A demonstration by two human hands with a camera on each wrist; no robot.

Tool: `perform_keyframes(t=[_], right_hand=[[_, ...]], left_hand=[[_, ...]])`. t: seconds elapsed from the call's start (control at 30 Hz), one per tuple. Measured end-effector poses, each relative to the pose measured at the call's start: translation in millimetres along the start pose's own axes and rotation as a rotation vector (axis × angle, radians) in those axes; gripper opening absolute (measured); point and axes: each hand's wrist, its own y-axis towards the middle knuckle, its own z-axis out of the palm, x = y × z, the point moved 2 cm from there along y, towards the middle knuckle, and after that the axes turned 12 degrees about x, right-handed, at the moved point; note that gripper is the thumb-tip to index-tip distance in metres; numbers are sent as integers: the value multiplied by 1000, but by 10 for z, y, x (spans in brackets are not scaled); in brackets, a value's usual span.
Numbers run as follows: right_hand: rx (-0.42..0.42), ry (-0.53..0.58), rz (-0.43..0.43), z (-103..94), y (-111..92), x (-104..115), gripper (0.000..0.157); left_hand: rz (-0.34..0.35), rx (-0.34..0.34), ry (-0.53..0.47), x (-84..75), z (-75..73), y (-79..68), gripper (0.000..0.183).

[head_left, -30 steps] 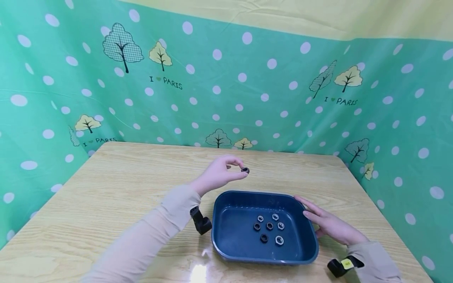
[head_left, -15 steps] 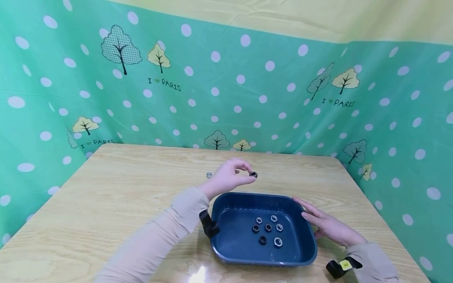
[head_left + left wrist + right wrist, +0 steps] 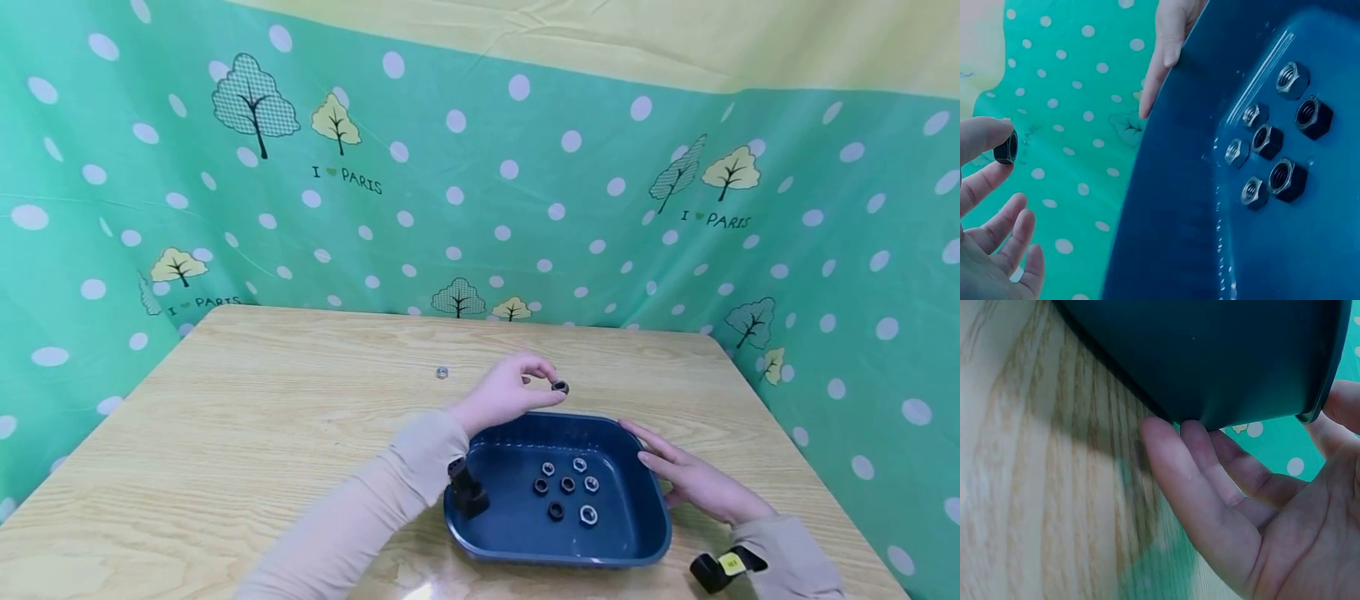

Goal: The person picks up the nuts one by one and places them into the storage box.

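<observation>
My left hand (image 3: 504, 390) pinches a black hex nut (image 3: 560, 387) between thumb and index finger, just past the far rim of a blue plastic tub (image 3: 517, 533). In the left wrist view the nut (image 3: 1006, 149) stands on edge at the fingertips, while the other fingers curl loosely. My right hand (image 3: 701, 482) holds the tub's right side, thumb over the rim and fingers against the outer wall (image 3: 1210, 369). Inside the tub lie several hex nuts, some silver like the large nut (image 3: 588, 515), others black like the front nut (image 3: 556, 511).
A single silver nut (image 3: 442, 372) lies on the wooden table (image 3: 285, 392), to the left beyond the tub. A green dotted curtain (image 3: 450, 225) hangs behind the table and along both sides. Both wrists carry small black cameras, the left camera (image 3: 468, 492) overlapping the tub's left edge.
My left hand has moved right and nearer with the black nut, its forearm now over the tub's left corner. The silver nut on the table has come into sight. My right hand stays put.
</observation>
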Motion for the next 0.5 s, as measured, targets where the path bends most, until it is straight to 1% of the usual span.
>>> perform_keyframes(t=[0.2, 0.5], right_hand=[[-4, -1, 1, -16, 14, -13, 61], [-8, -10, 8, -19, 17, -26, 61]], left_hand=[[-2, 9, -5, 59, 79, 54, 11], [-17, 16, 11, 143, 157, 75, 11]])
